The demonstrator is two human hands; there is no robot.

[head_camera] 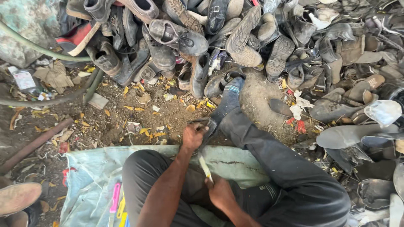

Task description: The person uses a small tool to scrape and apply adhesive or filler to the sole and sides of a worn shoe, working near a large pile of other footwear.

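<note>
Knife: a pale, narrow blade (205,167) gripped in the right hand; its long axis runs from the fist up and slightly left, with the tip pointing away from the body toward the left hand.
Right hand: the right hand (219,192) is closed in a fist around the handle, low between the thighs, fingers fully curled.
Shoe piece: a dark, flat piece of shoe (206,126) lies on the dirt just beyond the sheet's far edge, touching the foot; its exact shape cannot be told.
Left hand: the left hand (193,136) presses down on the shoe piece, fingers bent over its near edge and closed on it.
Foot: a foot in a blue-grey sock (229,98) stretches forward, toes toward the pile.
Legs: dark trousers (290,176), right leg extended, left knee bent.
Seat: a pale green sheet (92,176) spread on the ground, with pink and yellow tools (116,201) lying on it at lower left.
Surroundings: a large pile of worn shoes (235,38) and loose soles (349,134) to the front and right; bare dirt strewn with litter (139,117); a hose (38,48) at left.
</note>
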